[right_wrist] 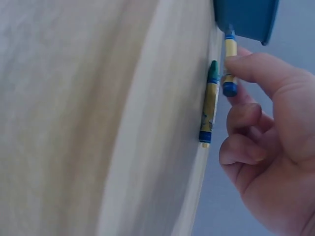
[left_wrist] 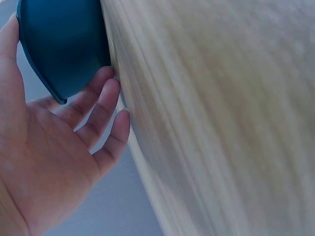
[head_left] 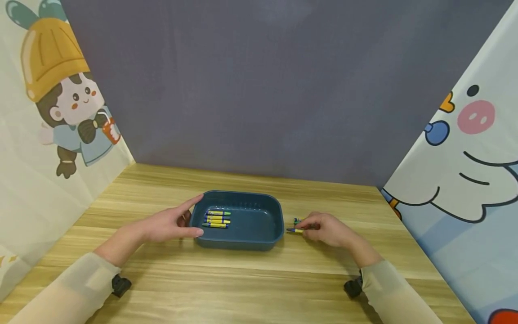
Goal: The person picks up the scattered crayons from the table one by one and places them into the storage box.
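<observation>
A dark teal plastic tray (head_left: 251, 245) stands on the table. Several yellow-wrapped crayons (head_left: 217, 219) lie side by side in its left part, some with green tips. At the tray's left end is my left hand (head_left: 170, 224), index finger and thumb spread against the rim; the left wrist view shows the other fingers loosely bent beside the wall. To the right of the tray, my right hand (head_left: 329, 229) pinches a blue-tipped crayon (right_wrist: 230, 49) between thumb and finger, just above the table. Below it on the tabletop lies a green-tipped crayon (right_wrist: 209, 105), partly hidden in the head view.
The wood-grain table (head_left: 243, 288) runs back to a grey cloth panel (head_left: 259, 90). Cartoon-printed sheets (head_left: 40, 202) flank it on the left and right. Dark wrist-worn devices (head_left: 120, 285) sit at both sleeve cuffs.
</observation>
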Tool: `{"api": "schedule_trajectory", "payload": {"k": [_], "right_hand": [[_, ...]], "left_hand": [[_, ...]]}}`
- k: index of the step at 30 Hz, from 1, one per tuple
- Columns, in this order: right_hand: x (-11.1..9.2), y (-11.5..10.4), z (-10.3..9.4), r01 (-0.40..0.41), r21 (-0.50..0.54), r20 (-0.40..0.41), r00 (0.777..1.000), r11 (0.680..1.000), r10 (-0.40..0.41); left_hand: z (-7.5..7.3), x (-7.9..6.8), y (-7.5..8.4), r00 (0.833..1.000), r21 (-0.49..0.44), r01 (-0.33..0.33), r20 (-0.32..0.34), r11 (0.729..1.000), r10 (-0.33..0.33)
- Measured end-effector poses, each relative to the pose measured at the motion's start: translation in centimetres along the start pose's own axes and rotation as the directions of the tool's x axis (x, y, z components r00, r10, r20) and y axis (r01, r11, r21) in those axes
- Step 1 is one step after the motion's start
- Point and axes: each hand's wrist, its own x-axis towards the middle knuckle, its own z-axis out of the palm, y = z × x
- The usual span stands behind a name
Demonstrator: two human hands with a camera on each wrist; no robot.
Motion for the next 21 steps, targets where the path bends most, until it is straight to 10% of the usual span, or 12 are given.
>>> {"api": "schedule_trajectory", "payload": {"k": [21], "right_hand": [[1.1, -5.2, -1.8, 0.035, 0.002, -0.146, 0.989, 0.999, -0.034]], "left_hand": [[0.1, 0.0, 0.1, 1.000, -0.006, 0.010, -0.004, 1.000, -0.010]]}}
